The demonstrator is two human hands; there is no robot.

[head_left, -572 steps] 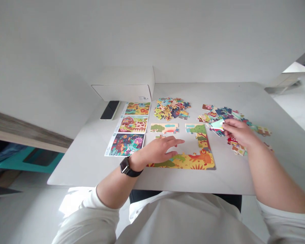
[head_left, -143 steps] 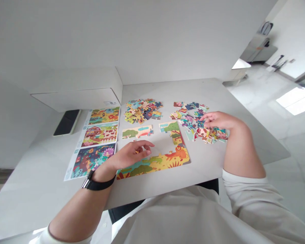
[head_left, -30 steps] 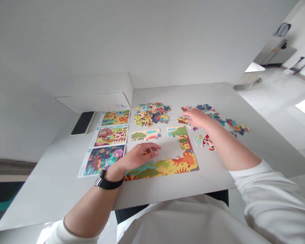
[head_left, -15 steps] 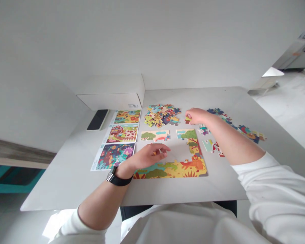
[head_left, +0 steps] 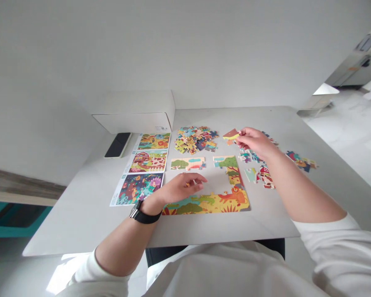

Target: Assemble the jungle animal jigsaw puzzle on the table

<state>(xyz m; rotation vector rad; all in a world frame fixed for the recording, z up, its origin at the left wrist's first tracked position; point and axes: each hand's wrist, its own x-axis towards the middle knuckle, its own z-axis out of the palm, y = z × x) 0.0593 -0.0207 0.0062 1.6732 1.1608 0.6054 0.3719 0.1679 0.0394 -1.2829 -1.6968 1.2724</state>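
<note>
My right hand pinches the right edge of a brown and yellow jigsaw puzzle piece beside the loose pile of puzzle pieces. My left hand, with a black watch on the wrist, rests over the left part of a partly joined animal puzzle; its fingers are loosely bent and apart, with nothing seen in them. That hand hides the puzzle's left side. Above it lies a joined strip with a tree and pink shapes, apart from the puzzle's top right corner section.
A sheet of three printed pictures lies at the left, by a dark phone and a white box against the wall. More loose pieces lie under and beside my right forearm, and another group farther right.
My right hand has moved a little to the right, and the brown and yellow piece at its fingertips now shows more fully and turned. My left hand has stayed in place.
</note>
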